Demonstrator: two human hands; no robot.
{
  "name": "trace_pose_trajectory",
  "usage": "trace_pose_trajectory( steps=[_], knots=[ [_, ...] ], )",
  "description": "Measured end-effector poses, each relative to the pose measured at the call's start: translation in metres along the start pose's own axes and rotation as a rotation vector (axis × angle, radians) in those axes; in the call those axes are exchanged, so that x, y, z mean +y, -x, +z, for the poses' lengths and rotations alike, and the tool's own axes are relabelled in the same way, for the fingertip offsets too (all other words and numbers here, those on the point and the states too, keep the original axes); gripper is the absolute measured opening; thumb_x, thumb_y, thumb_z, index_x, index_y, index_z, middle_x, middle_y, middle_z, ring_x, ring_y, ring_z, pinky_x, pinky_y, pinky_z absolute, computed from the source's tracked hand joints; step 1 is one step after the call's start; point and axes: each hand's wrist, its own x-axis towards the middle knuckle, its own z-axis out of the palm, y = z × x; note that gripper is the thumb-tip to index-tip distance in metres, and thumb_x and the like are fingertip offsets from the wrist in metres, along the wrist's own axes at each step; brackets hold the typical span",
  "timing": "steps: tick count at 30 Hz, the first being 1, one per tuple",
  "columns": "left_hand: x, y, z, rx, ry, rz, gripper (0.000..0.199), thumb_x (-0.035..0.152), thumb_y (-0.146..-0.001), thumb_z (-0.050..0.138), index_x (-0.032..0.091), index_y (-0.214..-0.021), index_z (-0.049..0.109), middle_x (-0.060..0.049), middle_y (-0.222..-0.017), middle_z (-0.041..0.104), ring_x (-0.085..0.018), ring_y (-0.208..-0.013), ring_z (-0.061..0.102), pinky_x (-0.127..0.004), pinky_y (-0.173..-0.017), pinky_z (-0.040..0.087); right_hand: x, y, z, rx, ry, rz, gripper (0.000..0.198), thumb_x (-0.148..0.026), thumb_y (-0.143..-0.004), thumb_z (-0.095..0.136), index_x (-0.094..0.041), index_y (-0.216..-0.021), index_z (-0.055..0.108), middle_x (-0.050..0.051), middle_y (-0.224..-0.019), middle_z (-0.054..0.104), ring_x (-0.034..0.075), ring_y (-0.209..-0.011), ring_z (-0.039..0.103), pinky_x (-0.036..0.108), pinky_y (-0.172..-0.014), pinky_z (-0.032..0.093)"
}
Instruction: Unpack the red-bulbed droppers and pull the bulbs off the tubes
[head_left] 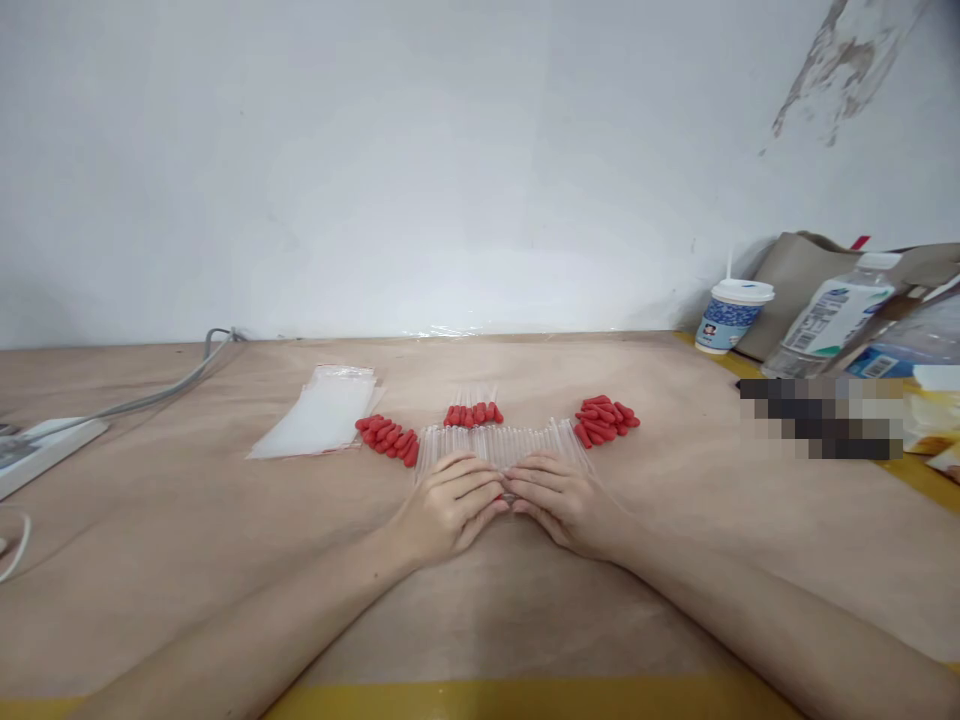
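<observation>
A row of thin clear tubes (517, 440), which look like dropper tubes, lies side by side on the brown-covered table, partly under my fingers. My left hand (454, 505) is closed, fingers bent and thumb pressed near them, with a speck of red rubber bulb (500, 497) showing at its fingertips. My right hand (562, 500) meets it fingertip to fingertip, also closed; what it pinches is hidden. Behind the row lie several droppers with red bulbs (472, 414), their tubes pointing to the wall. Loose red bulbs are heaped at left (388, 438) and at right (604, 420).
Clear plastic bags (319, 412) lie stacked at left. Farther left are a white power strip (56, 450) and a grey cable (165, 390). At right stand a paper cup (727, 318) with a straw, a plastic bottle (836, 320) and a beige bag (784, 275).
</observation>
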Motion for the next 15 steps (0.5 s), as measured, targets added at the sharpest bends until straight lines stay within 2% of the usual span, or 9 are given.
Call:
trace_pose_trajectory(
  steps=[4,8,15],
  knots=[
    [0.0029,-0.001,-0.0027,-0.061,0.036,-0.022,0.012,0.017,-0.081,0.053,0.017,-0.092,0.058,-0.004,-0.095,0.067,-0.015,-0.088,0.061,-0.036,-0.095,0.04,-0.0015,-0.0018,-0.0026,-0.031,-0.041,-0.015,0.011,-0.013,-0.084,0.049,-0.014,-0.089,0.059,0.006,-0.088,0.066,0.014,-0.084,0.059,0.03,-0.082,0.048],
    [0.0057,-0.0026,-0.0057,-0.12,0.052,-0.036,0.011,0.016,-0.082,0.049,0.016,-0.09,0.057,-0.004,-0.094,0.066,-0.014,-0.088,0.061,-0.036,-0.099,0.036,-0.0031,-0.0018,-0.0044,-0.044,-0.019,-0.033,0.012,-0.012,-0.085,0.046,-0.014,-0.085,0.058,0.006,-0.084,0.065,0.013,-0.082,0.059,0.03,-0.082,0.047],
    [0.0044,-0.0014,-0.0076,-0.127,0.056,-0.001,0.012,0.015,-0.083,0.047,0.017,-0.089,0.058,-0.004,-0.089,0.067,-0.015,-0.091,0.06,-0.037,-0.098,0.037,-0.0045,0.0008,-0.009,-0.068,0.06,-0.06,0.013,-0.013,-0.086,0.044,-0.015,-0.081,0.056,0.004,-0.082,0.065,0.011,-0.08,0.059,0.028,-0.083,0.046]
  ],
)
